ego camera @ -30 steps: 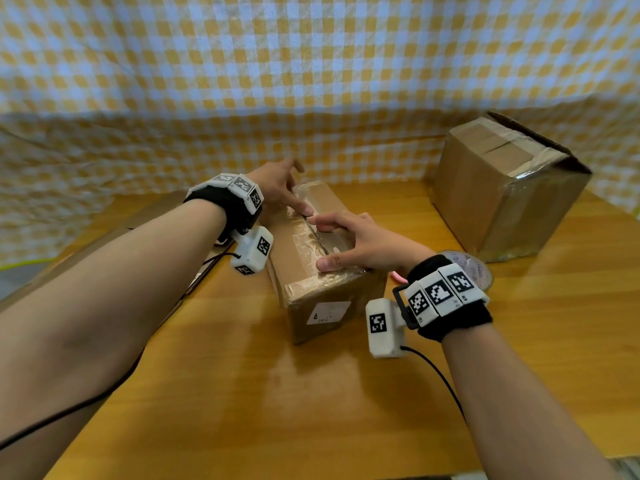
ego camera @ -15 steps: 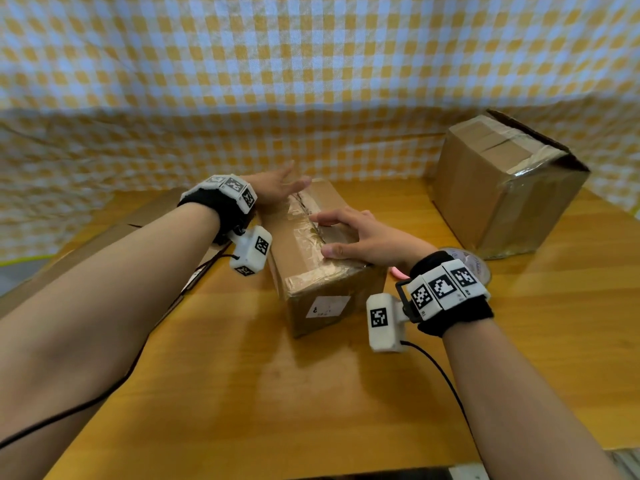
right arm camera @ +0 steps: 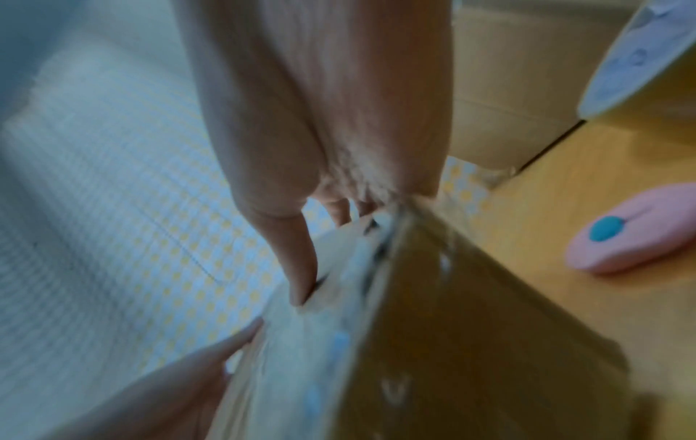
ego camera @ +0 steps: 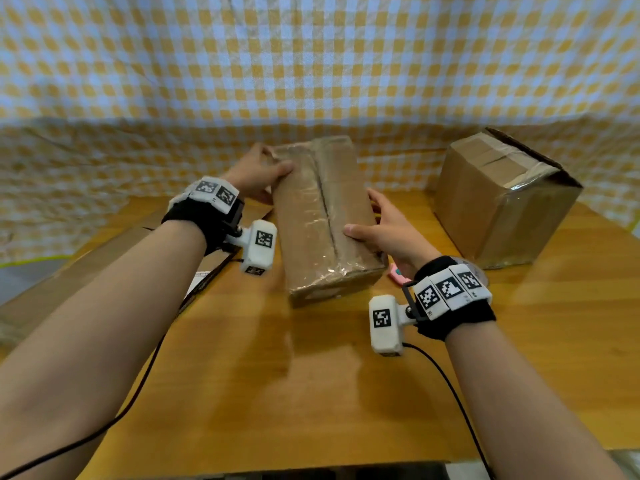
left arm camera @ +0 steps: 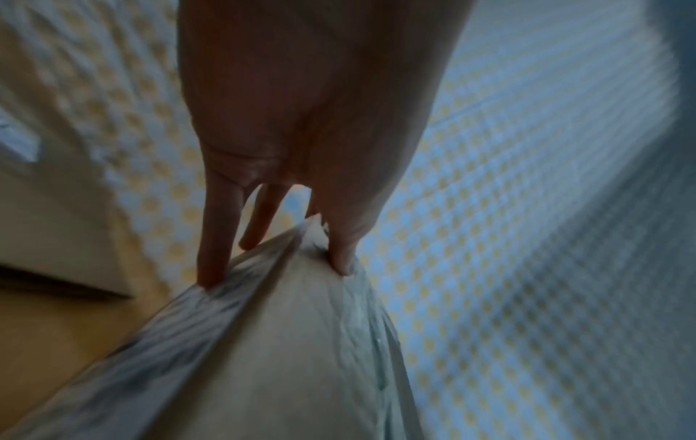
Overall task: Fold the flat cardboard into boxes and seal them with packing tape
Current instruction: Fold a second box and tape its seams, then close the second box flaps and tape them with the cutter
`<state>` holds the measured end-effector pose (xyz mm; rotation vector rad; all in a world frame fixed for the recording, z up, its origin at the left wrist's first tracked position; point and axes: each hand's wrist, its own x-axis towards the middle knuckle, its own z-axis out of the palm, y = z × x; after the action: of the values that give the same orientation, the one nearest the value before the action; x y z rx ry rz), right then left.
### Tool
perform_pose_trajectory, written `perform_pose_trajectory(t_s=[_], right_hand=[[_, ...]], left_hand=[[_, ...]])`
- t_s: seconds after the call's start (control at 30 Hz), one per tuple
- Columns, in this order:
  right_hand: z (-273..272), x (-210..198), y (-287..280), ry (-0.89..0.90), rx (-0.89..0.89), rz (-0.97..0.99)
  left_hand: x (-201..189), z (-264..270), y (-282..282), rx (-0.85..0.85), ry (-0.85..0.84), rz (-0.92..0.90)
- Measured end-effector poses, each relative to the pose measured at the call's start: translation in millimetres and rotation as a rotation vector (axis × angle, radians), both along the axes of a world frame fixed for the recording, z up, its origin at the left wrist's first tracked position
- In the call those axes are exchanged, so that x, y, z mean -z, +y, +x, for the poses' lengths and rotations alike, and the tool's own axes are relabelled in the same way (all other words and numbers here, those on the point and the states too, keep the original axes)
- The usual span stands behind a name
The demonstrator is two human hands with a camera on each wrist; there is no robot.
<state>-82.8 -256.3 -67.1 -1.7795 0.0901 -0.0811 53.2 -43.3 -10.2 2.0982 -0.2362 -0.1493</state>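
A long cardboard box (ego camera: 322,220), its top seam covered with clear packing tape, is held between both hands above the wooden table (ego camera: 311,393). My left hand (ego camera: 263,178) grips its far left edge, thumb on the taped top and fingers down the side. My right hand (ego camera: 381,226) grips the right edge nearer to me, thumb on top. The left wrist view shows the left hand's fingers (left arm camera: 214,262) on the taped side of the box (left arm camera: 282,342). In the blurred right wrist view the thumb presses the box (right arm camera: 452,342).
A second taped box (ego camera: 498,202) stands at the back right. Flat cardboard (ego camera: 86,271) lies on the left of the table. A pink cutter (right arm camera: 633,229) and a tape roll (right arm camera: 640,59) lie just right of the held box. Checked cloth hangs behind.
Both hands left the box's top and took hold of its sides. The box has come up off the table and turned its taped top toward me.
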Motion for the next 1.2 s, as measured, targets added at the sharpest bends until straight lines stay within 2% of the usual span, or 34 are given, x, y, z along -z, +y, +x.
perform_pose_trajectory(t_s=[0.13,0.23,0.4,0.47,0.6,0.77,0.93,1.07,1.2], right_hand=[[7.5,-3.4,-2.1,-0.125,0.12,-0.059],[7.8,1.2,-2.9,-0.188,0.172,-0.083],[2.6,-2.3,-12.7,-0.168,0.12,-0.116],[-0.3,-7.3,-21.0,-0.136,0.094,-0.161],[-7.6,-7.6,-47.0,0.082,0.098,-0.481],[-12.6,11.3,-71.9,0.261,0.167,-0.651],[-21.1,20.3,-77.7,0.393,0.35,-0.841],[-30.4,19.1,-85.2,0.411,0.405,-0.796],[-41.4,15.4,-87.5,0.511,0.294,-0.743]], left_hand=[[-38.3,-17.5,-1.6,0.092,-0.179,-0.089],[-40.4,-29.9,-2.1,0.123,-0.32,-0.097],[-30.6,-45.5,1.5,0.093,-0.61,0.028],[-27.3,-50.8,0.4,0.089,-0.692,0.051],[-18.3,-61.4,3.2,0.093,-0.8,0.104],[-14.2,-69.8,9.4,0.135,-0.867,0.128],[-19.5,-74.6,14.6,0.159,-0.836,0.139],[-22.3,-79.8,16.1,0.137,-0.826,0.15],[-21.0,-88.8,13.4,0.088,-0.833,0.118]])
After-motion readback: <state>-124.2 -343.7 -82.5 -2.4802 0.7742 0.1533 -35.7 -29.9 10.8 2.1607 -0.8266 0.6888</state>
